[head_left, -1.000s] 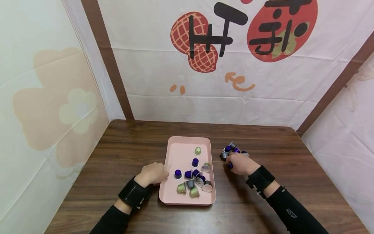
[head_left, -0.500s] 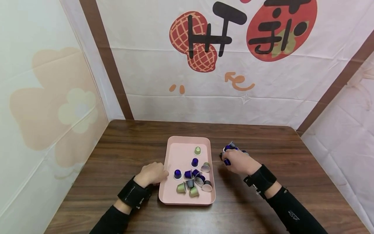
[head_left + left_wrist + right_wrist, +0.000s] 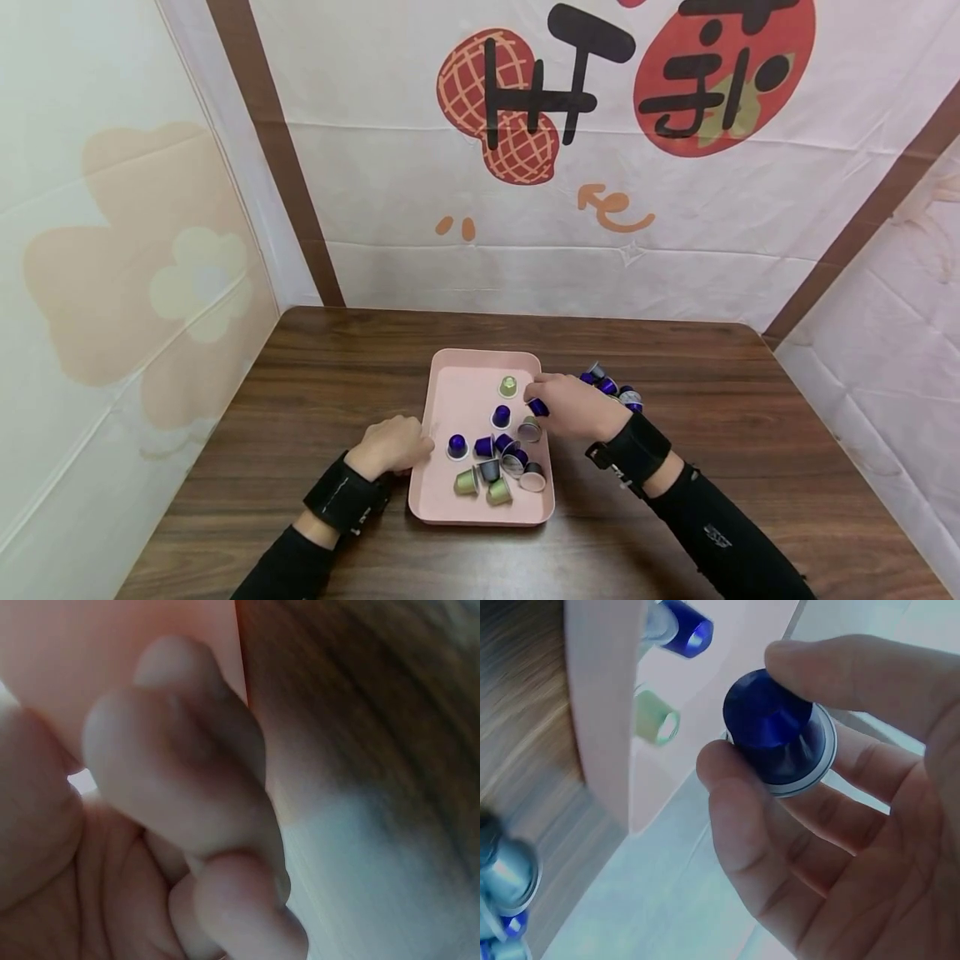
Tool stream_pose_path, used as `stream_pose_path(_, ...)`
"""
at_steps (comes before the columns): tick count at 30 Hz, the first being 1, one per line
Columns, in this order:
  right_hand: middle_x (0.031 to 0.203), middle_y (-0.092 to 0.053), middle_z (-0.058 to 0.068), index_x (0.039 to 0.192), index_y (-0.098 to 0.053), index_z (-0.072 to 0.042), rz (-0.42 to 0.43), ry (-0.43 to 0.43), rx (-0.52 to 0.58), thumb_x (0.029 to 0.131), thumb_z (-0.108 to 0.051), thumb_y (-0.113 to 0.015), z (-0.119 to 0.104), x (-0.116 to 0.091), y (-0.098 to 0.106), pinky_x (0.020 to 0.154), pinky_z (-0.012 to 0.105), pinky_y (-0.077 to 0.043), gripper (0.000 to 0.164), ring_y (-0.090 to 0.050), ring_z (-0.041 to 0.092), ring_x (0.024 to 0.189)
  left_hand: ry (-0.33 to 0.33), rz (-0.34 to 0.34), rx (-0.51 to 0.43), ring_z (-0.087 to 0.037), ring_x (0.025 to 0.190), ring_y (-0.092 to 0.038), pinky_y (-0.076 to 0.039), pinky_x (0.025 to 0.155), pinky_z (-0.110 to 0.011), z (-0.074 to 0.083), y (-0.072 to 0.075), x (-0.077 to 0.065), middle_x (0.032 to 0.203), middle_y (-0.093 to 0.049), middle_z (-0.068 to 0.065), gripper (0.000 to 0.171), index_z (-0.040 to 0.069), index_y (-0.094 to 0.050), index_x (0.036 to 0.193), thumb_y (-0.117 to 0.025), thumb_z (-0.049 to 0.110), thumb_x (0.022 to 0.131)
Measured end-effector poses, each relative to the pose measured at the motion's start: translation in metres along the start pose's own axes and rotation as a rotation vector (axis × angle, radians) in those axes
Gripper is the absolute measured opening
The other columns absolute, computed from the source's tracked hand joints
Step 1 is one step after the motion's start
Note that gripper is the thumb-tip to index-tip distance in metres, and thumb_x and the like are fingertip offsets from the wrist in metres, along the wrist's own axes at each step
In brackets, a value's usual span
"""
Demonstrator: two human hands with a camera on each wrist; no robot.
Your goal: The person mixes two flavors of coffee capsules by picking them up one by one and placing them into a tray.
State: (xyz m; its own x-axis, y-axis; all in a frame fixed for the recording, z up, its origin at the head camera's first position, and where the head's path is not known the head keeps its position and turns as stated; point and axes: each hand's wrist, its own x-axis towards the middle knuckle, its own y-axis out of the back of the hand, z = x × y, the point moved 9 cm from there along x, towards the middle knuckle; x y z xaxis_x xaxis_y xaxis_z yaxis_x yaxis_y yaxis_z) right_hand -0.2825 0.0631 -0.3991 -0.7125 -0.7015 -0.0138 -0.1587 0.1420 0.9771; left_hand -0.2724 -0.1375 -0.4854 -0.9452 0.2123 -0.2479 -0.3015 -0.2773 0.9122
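Blue capsule now at tray, partly hidden

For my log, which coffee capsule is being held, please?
The blue coffee capsule in the right hand; the other visible capsules are in the tray or on the table.

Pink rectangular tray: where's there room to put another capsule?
On the pink rectangular tray, the far-left part is bare, between the left rim and farthest light-green capsule. It's crowded near-right, where green, blue and grey capsules bunch together.
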Motion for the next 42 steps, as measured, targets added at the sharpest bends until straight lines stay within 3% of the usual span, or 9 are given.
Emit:
stream_pose_path(6, 0.094, -0.056, 0.002, 0.108, -0.065, -0.006, -0.038, 0.064, -0.012, 0.083, -0.011, -0.069, -0.015, 0.019, -0.01, 0.058, 0.023, -0.042, 0.026, -0.049, 0.01, 0.067, 0.007, -0.004, 0.005, -0.016, 0.046, -0.049, -0.036, 0.047, -0.033, -0.001, 0.001, 0.0, 0.048, -0.052, -0.001, 0.033, 0.01, -0.055, 0.055, -0.052, 0.026, 0.084)
stream_pose_path(13, 0.097, -0.059, 0.003, 0.107, -0.065, -0.006, -0.052, 0.121, 0.006, 0.083, -0.01, -0.068, -0.027, 0.034, -0.022, 0.066, 0.023, -0.043, 0.025, -0.048, 0.011, 0.077, 0.004, -0.006, 0.002, -0.015, 0.045, -0.05, -0.037, 0.048, -0.033, 0.001, 0.001, -0.001, 0.047, -0.052, 0.0, 0.033, 0.011, -0.055, 0.055, -0.051, 0.025, 0.084)
stream_pose_path(18, 0.106, -0.06, 0.006, 0.115, -0.063, -0.006, -0.055, 0.11, -0.011, 0.085, -0.014, -0.066, -0.029, 0.036, -0.025, 0.071, 0.024, -0.046, 0.032, -0.053, 0.013, 0.088, 0.004, -0.007, 0.0, -0.015, 0.046, -0.05, -0.037, 0.048, -0.033, 0.002, 0.0, -0.001, 0.047, -0.052, 0.0, 0.032, 0.011, -0.055, 0.055, -0.051, 0.025, 0.084)
stream_pose_path(23, 0.114, -0.058, 0.011, 0.12, -0.06, -0.003, -0.043, 0.116, 0.046, 0.085, -0.011, -0.066, -0.026, 0.03, -0.017, 0.073, 0.027, -0.049, 0.036, -0.06, 0.017, 0.09, 0.007, -0.009, 0.004, -0.016, 0.046, -0.05, -0.037, 0.048, -0.033, 0.001, 0.001, -0.001, 0.048, -0.053, 0.0, 0.033, 0.011, -0.055, 0.055, -0.052, 0.026, 0.085)
stream_pose_path(30, 0.112, -0.057, 0.006, 0.118, -0.06, -0.008, -0.005, 0.047, 0.038, 0.086, -0.01, -0.066, -0.001, 0.019, 0.003, 0.062, 0.023, -0.046, 0.032, -0.053, 0.008, 0.066, 0.011, -0.008, 0.003, -0.015, 0.045, -0.05, -0.037, 0.048, -0.033, 0.0, 0.001, -0.001, 0.047, -0.053, -0.001, 0.033, 0.011, -0.055, 0.056, -0.052, 0.026, 0.085)
stream_pose_path(38, 0.111, -0.059, 0.014, 0.117, -0.061, -0.001, 0.05, -0.034, -0.023, 0.087, -0.004, -0.062, 0.048, 0.001, 0.019, 0.077, 0.036, -0.05, 0.03, -0.061, 0.023, 0.093, 0.014, -0.007, 0.002, -0.015, 0.045, -0.05, -0.037, 0.048, -0.033, 0.002, 0.003, -0.003, 0.048, -0.052, -0.001, 0.033, 0.011, -0.055, 0.056, -0.053, 0.026, 0.085)
stream_pose_path(42, 0.112, -0.059, 0.016, 0.115, -0.061, 0.001, 0.022, -0.083, -0.018, 0.086, -0.001, -0.061, 0.069, -0.006, 0.019, 0.076, 0.038, -0.049, 0.029, -0.061, 0.026, 0.093, 0.011, -0.006, -0.003, -0.015, 0.045, -0.05, -0.037, 0.048, -0.033, 0.003, 0.005, -0.003, 0.047, -0.052, -0.001, 0.032, 0.011, -0.055, 0.057, -0.053, 0.026, 0.085)
